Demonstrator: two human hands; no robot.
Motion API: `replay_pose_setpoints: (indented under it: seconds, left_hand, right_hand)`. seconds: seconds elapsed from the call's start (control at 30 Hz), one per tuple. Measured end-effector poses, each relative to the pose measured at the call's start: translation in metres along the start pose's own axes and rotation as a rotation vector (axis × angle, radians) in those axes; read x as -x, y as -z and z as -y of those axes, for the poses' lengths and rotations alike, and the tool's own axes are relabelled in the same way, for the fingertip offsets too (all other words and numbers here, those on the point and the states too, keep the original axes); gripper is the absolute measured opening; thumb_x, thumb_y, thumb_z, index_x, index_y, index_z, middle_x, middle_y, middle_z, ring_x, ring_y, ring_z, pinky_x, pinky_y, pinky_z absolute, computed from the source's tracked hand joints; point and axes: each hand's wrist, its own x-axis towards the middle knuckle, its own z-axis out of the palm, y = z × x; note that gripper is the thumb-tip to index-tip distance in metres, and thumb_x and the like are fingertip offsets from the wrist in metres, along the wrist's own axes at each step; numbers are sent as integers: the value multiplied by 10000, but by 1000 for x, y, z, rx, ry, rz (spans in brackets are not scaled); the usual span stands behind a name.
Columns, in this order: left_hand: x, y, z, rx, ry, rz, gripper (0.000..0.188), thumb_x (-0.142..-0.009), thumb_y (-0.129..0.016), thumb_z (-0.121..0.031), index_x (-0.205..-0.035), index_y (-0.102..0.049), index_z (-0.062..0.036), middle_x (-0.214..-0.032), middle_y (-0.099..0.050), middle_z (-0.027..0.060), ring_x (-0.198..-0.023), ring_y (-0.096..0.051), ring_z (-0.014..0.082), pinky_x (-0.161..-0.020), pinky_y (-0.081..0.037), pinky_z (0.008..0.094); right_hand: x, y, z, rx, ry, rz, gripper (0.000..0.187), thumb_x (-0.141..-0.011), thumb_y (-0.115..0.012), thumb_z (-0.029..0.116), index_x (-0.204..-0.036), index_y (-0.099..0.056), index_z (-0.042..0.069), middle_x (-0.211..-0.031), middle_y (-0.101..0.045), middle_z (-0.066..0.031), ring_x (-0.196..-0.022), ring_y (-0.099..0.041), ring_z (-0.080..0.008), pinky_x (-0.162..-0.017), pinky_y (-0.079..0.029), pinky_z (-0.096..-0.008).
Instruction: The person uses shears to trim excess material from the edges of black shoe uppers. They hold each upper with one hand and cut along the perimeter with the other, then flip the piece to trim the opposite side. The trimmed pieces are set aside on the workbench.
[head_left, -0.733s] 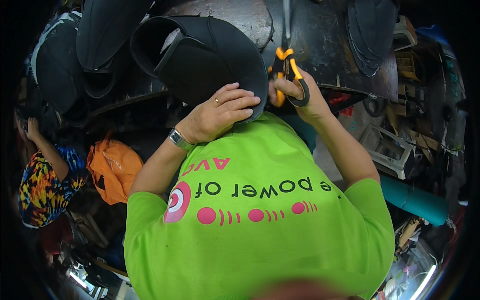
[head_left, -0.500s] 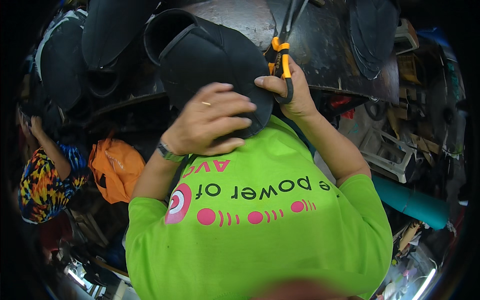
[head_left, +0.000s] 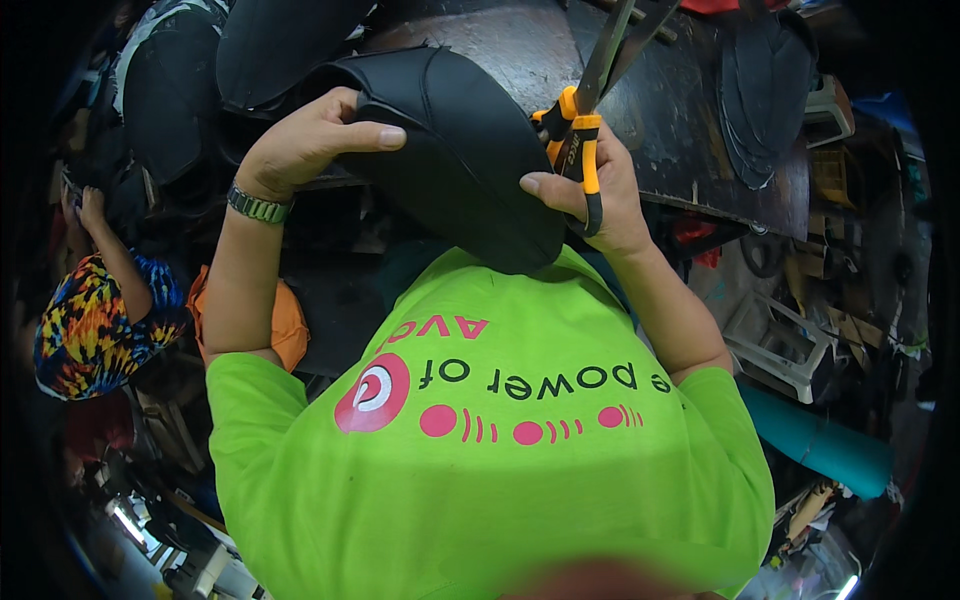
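Observation:
A black sewn boot upper (head_left: 455, 150) with curved seams hangs between my hands, its lower tip against my green shirt. My left hand (head_left: 305, 145) is closed on its upper left edge, thumb lying on top and the other fingers out of sight behind. On the other side, my right hand (head_left: 605, 195) holds scissors (head_left: 585, 125) with orange and black handles. Their blades point up and away over the table, slightly apart. The right thumb rests at the upper's right edge; whether those fingers also grip the material is hidden.
Beyond my hands stands a dark, worn table (head_left: 690, 140). Stacked black pieces (head_left: 765, 100) lie at its right, with more black uppers (head_left: 280, 50) at the left. A person in a colourful shirt (head_left: 95, 325) sits far left. A grey plastic stool (head_left: 785, 345) and teal roll (head_left: 815, 440) are right.
My left hand has gone from lying across the upper's lower part to gripping its upper left edge. The upper has turned and tilted. The scissors remain in my right hand.

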Motion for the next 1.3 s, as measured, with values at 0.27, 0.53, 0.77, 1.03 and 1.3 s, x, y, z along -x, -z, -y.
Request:
replay_pose_setpoints:
  seconds: [0.27, 0.53, 0.77, 1.03, 1.3]
  left_hand:
    - [10, -9, 33, 503, -54, 54, 428, -845, -708, -104, -1228, -614, 62, -1152, -693, 137, -1018, -680, 213, -913, -543, 324]
    - [18, -38, 40, 468, -368, 72, 480, -822, -699, -27, -1276, -586, 79, -1232, -658, 129, -1097, -635, 202, -972, -497, 316]
    - [45, -24, 49, 201, -233, -143, 420, -792, -702, -1, -1201, -621, 52, -1135, -681, 102, -1006, -653, 177, -900, -525, 318]
    - [50, -47, 29, 101, -249, -129, 235, -797, -755, 12, -1022, -687, 4, -973, -693, 29, -862, -647, 109, -783, -533, 255]
    - [53, -55, 33, 60, -335, -175, 268, -808, -733, 38, -1071, -684, 28, -1024, -706, 62, -899, -662, 140, -827, -548, 277]
  right_hand:
    - [3, -16, 3, -52, 2, 49, 552, -714, -857, 113, -1180, -563, 72, -994, -565, 19, -890, -551, -70, -817, -451, -219]
    - [10, 11, 10, -133, -61, 97, 492, -736, -863, 95, -1144, -592, 41, -889, -623, -11, -780, -606, -81, -741, -496, -213]
    - [28, 61, 10, 212, -251, 262, 468, -717, -873, 238, -1042, -595, 50, -853, -564, 13, -780, -515, -85, -722, -409, -247]
    - [41, 70, 15, 608, -190, 332, 620, -656, -907, 406, -1053, -594, 46, -793, -516, -1, -710, -442, -112, -635, -350, -274]
    - [43, 58, 21, 612, -103, 314, 604, -650, -920, 406, -960, -549, 43, -734, -486, -7, -648, -419, -107, -587, -331, -272]
